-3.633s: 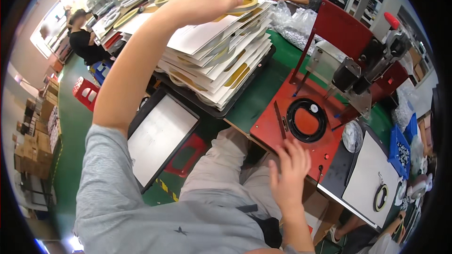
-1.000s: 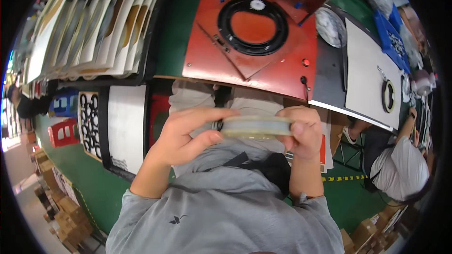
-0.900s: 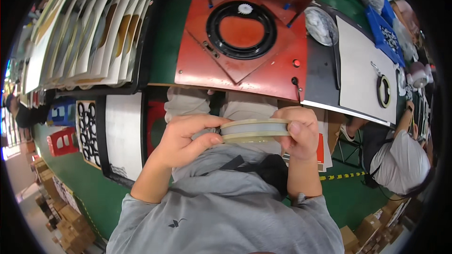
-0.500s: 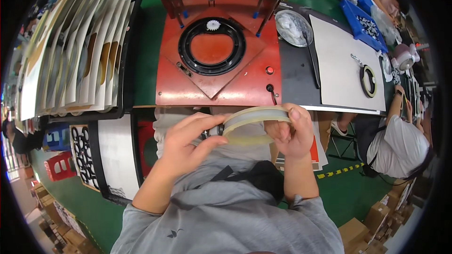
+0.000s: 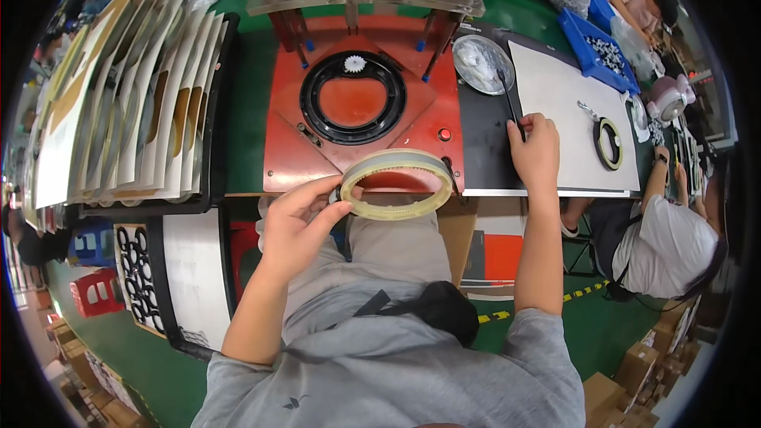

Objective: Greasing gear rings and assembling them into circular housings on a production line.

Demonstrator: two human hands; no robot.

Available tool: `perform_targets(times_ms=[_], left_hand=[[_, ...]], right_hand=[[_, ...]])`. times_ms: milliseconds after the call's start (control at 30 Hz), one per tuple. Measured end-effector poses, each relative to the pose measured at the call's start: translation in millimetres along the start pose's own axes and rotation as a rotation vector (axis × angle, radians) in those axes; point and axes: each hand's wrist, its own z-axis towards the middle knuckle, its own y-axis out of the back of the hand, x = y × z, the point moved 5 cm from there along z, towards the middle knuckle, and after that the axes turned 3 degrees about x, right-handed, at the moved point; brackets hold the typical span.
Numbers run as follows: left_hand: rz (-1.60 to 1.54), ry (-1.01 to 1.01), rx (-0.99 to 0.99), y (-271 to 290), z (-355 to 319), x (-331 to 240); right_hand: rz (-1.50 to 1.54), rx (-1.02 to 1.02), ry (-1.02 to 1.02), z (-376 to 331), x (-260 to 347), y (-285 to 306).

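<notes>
My left hand (image 5: 300, 226) pinches the left side of a pale yellowish translucent ring (image 5: 392, 212) with fine teeth inside, held tilted in front of the bench edge. A small dark part shows at the pinch, mostly hidden by the fingers. At the right, my right hand (image 5: 539, 147) is closed on the lower end of a thin black stick (image 5: 508, 97). The stick's far end reaches into a round silver dish (image 5: 468, 83) of whitish stuff (image 5: 477, 55). Beyond the ring, a black ring-shaped part (image 5: 312, 116) with a small white gear (image 5: 354, 64) on it lies on a red fixture (image 5: 285, 160).
A clear plate (image 5: 277, 1) on posts overhangs the fixture. Upright white sheets (image 5: 170, 135) fill a black tray at left. A white board (image 5: 547, 79) bears an assembled ring (image 5: 609, 144). Behind it stands a blue bin (image 5: 588, 49) of small parts. A co-worker (image 5: 674, 230) sits at right.
My right hand has let go of the yellowish ring and moved right and forward to the black stick. The ring stays in my left hand, now lower-tilted and slightly left. The view has shifted a little.
</notes>
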Motion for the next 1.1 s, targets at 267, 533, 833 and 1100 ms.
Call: perform_targets(times_ms=[267, 533, 833, 1100], left_hand=[[-0.055, 0.002, 0.038, 5.9, 2.6, 3.8], [-0.102, 0.021, 0.057, 6.2, 3.7, 7.8], [-0.121, 0.020, 0.073, 7.0, 3.9, 7.5], [-0.138, 0.072, 0.021, 8.6, -2.8, 4.6]], right_hand=[[0.254, -0.161, -0.154, 23.7, 6.1, 14.3], [0.238, -0.097, -0.086, 60.5, 1.6, -0.1], [0.195, -0.058, -0.001, 51.6, -2.5, 11.1], [0.504, 0.034, -0.253, 21.6, -19.7, 28.8]])
